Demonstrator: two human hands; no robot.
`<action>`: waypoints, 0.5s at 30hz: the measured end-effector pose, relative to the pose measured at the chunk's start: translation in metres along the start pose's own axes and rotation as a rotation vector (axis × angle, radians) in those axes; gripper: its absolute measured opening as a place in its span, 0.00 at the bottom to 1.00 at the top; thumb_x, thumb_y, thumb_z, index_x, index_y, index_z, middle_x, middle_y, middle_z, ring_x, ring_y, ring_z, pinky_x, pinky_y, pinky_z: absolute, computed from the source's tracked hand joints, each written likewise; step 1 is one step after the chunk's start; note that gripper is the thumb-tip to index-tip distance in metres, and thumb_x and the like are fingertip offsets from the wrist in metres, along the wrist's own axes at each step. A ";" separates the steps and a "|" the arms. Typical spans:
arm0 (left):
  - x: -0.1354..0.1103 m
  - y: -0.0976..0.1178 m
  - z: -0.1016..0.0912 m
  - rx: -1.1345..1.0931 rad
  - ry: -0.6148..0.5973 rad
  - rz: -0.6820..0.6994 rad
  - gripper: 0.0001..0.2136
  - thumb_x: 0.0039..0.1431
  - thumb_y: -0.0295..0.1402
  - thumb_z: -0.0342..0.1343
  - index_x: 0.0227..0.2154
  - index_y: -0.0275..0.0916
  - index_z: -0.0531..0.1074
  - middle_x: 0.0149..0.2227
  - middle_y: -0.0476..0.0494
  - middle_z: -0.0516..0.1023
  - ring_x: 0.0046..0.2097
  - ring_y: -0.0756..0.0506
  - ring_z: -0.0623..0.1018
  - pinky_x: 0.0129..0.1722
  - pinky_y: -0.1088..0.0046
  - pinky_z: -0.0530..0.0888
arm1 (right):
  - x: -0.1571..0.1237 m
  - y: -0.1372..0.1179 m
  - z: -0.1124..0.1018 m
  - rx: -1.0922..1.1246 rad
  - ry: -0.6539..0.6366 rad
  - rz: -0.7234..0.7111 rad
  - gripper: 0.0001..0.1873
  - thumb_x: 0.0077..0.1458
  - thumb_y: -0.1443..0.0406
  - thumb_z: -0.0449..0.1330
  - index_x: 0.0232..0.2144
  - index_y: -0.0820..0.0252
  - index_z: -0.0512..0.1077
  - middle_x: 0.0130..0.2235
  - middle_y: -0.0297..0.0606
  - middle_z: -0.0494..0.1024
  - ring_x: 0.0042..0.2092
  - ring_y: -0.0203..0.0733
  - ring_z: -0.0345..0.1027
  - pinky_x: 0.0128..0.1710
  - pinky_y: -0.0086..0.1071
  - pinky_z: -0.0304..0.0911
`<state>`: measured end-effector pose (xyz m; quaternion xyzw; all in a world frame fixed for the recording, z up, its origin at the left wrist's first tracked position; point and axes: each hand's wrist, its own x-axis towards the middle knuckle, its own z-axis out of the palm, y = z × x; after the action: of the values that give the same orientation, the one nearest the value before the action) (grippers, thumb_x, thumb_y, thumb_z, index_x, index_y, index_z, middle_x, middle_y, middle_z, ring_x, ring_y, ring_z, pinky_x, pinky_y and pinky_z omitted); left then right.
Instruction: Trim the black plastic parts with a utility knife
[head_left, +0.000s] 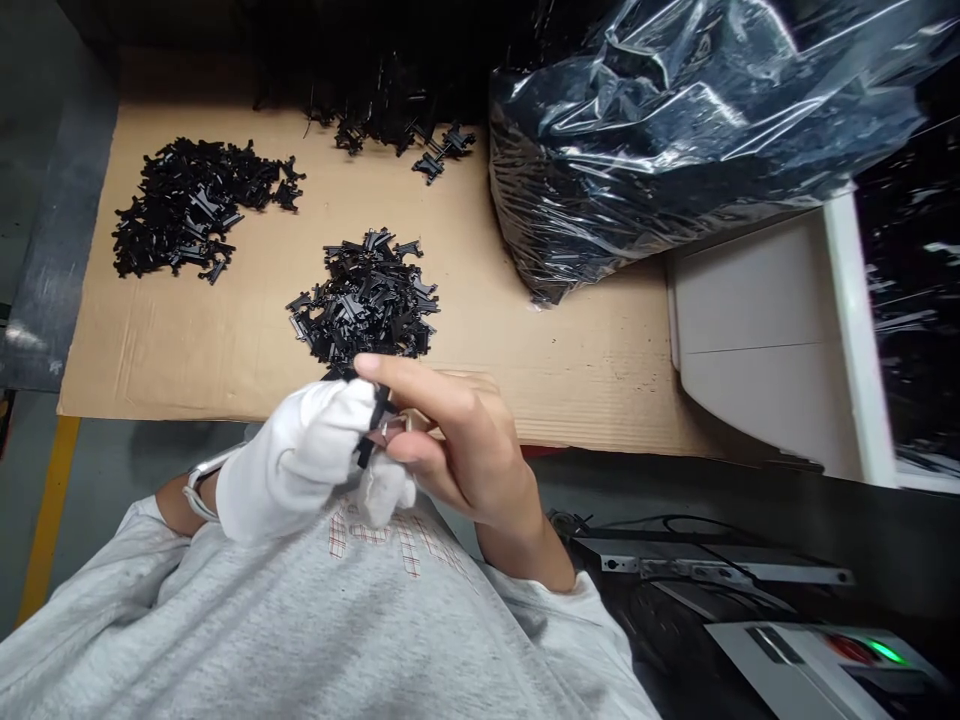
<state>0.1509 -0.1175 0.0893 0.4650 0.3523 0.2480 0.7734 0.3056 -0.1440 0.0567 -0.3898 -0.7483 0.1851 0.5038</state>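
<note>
Black part [381,403]: matte, narrow, straight-edged, mostly hidden; left gloved hand [311,445] grips it. Bare right hand [472,440] curls just beside, can't tell its grip.

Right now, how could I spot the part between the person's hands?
Find the brown cardboard sheet, then its near edge. There, between the white-gloved left hand and bare right hand, is a small black part. Unlike the piled parts beyond, it's held off the cardboard.
</note>
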 end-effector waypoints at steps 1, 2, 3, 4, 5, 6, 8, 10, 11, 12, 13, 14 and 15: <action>0.000 0.000 0.002 -0.014 0.034 0.010 0.30 0.59 0.62 0.54 0.13 0.42 0.67 0.13 0.51 0.70 0.20 0.47 0.74 0.23 0.68 0.73 | -0.001 0.000 0.000 -0.010 -0.004 0.007 0.20 0.73 0.56 0.48 0.60 0.56 0.66 0.35 0.32 0.81 0.29 0.35 0.72 0.31 0.29 0.68; 0.000 0.001 0.004 -0.023 0.052 0.020 0.30 0.59 0.61 0.56 0.13 0.42 0.68 0.13 0.52 0.69 0.19 0.48 0.72 0.22 0.68 0.71 | -0.002 0.000 0.000 -0.021 -0.007 0.012 0.21 0.73 0.55 0.48 0.61 0.56 0.66 0.33 0.32 0.80 0.28 0.35 0.71 0.31 0.30 0.68; 0.001 0.001 0.004 -0.029 0.050 0.023 0.29 0.59 0.60 0.56 0.14 0.42 0.68 0.13 0.52 0.69 0.19 0.49 0.71 0.21 0.69 0.70 | -0.002 0.000 0.000 -0.030 -0.008 0.015 0.21 0.73 0.55 0.48 0.61 0.56 0.65 0.32 0.31 0.79 0.28 0.35 0.70 0.30 0.30 0.67; 0.001 0.001 0.004 -0.034 0.045 0.024 0.28 0.60 0.59 0.56 0.15 0.42 0.69 0.13 0.53 0.69 0.19 0.49 0.72 0.21 0.70 0.70 | -0.003 0.000 -0.001 -0.036 -0.010 0.016 0.21 0.73 0.55 0.48 0.61 0.56 0.65 0.31 0.31 0.78 0.27 0.36 0.70 0.30 0.30 0.67; 0.001 0.001 0.003 -0.032 0.035 0.026 0.28 0.60 0.59 0.56 0.15 0.42 0.70 0.14 0.53 0.71 0.20 0.50 0.73 0.22 0.70 0.70 | -0.003 -0.001 -0.001 -0.038 -0.010 0.015 0.21 0.73 0.55 0.48 0.61 0.56 0.65 0.30 0.30 0.78 0.27 0.36 0.70 0.30 0.30 0.67; 0.001 0.000 0.002 -0.023 0.014 0.032 0.28 0.61 0.59 0.55 0.15 0.42 0.70 0.15 0.52 0.72 0.21 0.50 0.74 0.24 0.70 0.72 | -0.003 -0.001 -0.001 -0.038 -0.011 0.016 0.21 0.73 0.55 0.48 0.61 0.55 0.65 0.30 0.31 0.78 0.27 0.36 0.70 0.30 0.30 0.68; 0.001 -0.001 -0.003 0.013 -0.044 0.034 0.28 0.62 0.58 0.53 0.16 0.42 0.72 0.17 0.52 0.75 0.24 0.50 0.77 0.31 0.71 0.75 | -0.002 -0.001 -0.001 -0.031 -0.013 0.021 0.21 0.73 0.55 0.48 0.61 0.55 0.65 0.32 0.32 0.80 0.28 0.36 0.70 0.31 0.30 0.69; 0.001 -0.001 -0.007 0.041 -0.107 0.031 0.29 0.64 0.58 0.52 0.16 0.41 0.72 0.18 0.52 0.76 0.25 0.50 0.77 0.34 0.72 0.75 | -0.002 -0.001 -0.001 -0.020 -0.015 0.019 0.20 0.73 0.56 0.48 0.61 0.55 0.65 0.34 0.33 0.81 0.28 0.36 0.71 0.31 0.30 0.69; 0.001 -0.001 -0.009 0.048 -0.142 0.027 0.29 0.64 0.58 0.52 0.16 0.41 0.72 0.18 0.51 0.76 0.25 0.51 0.77 0.34 0.72 0.75 | -0.001 -0.001 0.000 -0.018 -0.017 0.017 0.20 0.73 0.56 0.48 0.60 0.55 0.65 0.34 0.33 0.81 0.29 0.36 0.72 0.31 0.30 0.69; 0.001 0.000 -0.010 0.050 -0.163 0.022 0.29 0.64 0.59 0.51 0.17 0.41 0.72 0.18 0.51 0.76 0.25 0.51 0.76 0.34 0.72 0.75 | -0.001 -0.001 0.000 -0.017 -0.018 0.014 0.20 0.73 0.56 0.49 0.60 0.55 0.66 0.34 0.33 0.81 0.29 0.36 0.72 0.31 0.30 0.69; 0.002 0.000 -0.011 0.048 -0.167 0.018 0.30 0.63 0.60 0.51 0.16 0.41 0.72 0.18 0.51 0.76 0.25 0.50 0.76 0.33 0.71 0.74 | 0.000 -0.001 0.000 -0.016 -0.019 0.010 0.19 0.73 0.56 0.49 0.59 0.55 0.66 0.34 0.32 0.81 0.29 0.36 0.72 0.31 0.30 0.69; 0.003 0.001 -0.011 0.046 -0.174 0.018 0.30 0.61 0.61 0.52 0.16 0.41 0.71 0.17 0.51 0.75 0.25 0.50 0.76 0.33 0.70 0.74 | 0.000 -0.001 0.000 -0.016 -0.019 0.009 0.19 0.73 0.56 0.49 0.58 0.56 0.67 0.33 0.32 0.80 0.29 0.35 0.72 0.31 0.29 0.69; 0.004 0.003 -0.011 0.049 -0.184 0.018 0.30 0.58 0.63 0.54 0.15 0.41 0.71 0.16 0.51 0.74 0.24 0.49 0.75 0.31 0.69 0.74 | 0.000 -0.001 0.001 -0.016 -0.018 0.010 0.18 0.73 0.56 0.49 0.58 0.56 0.67 0.33 0.31 0.80 0.29 0.35 0.72 0.31 0.29 0.68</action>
<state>0.1451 -0.1075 0.0867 0.5078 0.2817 0.2023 0.7886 0.3043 -0.1445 0.0576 -0.3959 -0.7523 0.1853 0.4929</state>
